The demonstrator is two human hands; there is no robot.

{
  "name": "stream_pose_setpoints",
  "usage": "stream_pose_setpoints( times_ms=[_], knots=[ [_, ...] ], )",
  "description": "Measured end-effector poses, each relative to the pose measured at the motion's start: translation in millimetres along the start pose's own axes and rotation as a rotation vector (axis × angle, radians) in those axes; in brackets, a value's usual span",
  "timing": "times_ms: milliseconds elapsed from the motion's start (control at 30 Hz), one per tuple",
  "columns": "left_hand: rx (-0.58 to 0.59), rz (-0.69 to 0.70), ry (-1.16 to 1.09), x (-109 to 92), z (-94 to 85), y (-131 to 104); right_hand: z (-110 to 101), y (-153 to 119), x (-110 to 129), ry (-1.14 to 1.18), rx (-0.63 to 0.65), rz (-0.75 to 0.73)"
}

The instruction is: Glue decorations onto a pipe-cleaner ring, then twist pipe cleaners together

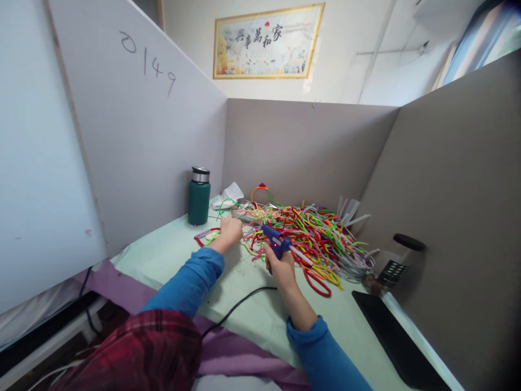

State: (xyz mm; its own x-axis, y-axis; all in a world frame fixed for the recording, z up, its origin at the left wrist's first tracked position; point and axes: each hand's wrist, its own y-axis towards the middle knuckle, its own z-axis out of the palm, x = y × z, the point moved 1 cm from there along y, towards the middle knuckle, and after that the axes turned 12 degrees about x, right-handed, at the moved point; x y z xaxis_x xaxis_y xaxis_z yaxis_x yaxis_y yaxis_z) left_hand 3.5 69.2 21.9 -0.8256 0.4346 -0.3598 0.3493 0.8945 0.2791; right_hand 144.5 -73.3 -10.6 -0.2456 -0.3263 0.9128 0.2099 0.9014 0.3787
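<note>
My right hand [280, 266] is wrapped round the handle of a blue glue gun [275, 240], with a pale glue stick [301, 254] poking out of its back towards the right. A small red light shows on the gun. My left hand [230, 232] is closed at the left end of a heap of coloured pipe cleaners [309, 233]. Its fingertips are partly hidden, and what they pinch is too small to make out. Just above them curves a green pipe cleaner [228, 201]. A red and purple pipe cleaner piece [199, 239] lies left of that hand.
A green bottle [199, 198] stands at the left panel, beside crumpled white tissue [230, 194]. A black cord [240, 301] crosses the table's front. At right are a clear container with a black rim [409, 241] and a black flat tray [396, 339]. Grey panels [309, 146] enclose the table.
</note>
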Motion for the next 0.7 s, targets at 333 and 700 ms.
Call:
stream_pose_setpoints(
  times_ms=[333, 700],
  knots=[
    [0.323, -0.042, -1.107, -12.7, 9.1, -69.3, 1.4, 3.7, -0.5, 0.075, -0.051, 0.02],
    [0.385, 0.056, -1.1, -17.5, 23.2, -73.5, 4.6, 6.4, -6.9, -0.035, -0.02, 0.035]
  ],
)
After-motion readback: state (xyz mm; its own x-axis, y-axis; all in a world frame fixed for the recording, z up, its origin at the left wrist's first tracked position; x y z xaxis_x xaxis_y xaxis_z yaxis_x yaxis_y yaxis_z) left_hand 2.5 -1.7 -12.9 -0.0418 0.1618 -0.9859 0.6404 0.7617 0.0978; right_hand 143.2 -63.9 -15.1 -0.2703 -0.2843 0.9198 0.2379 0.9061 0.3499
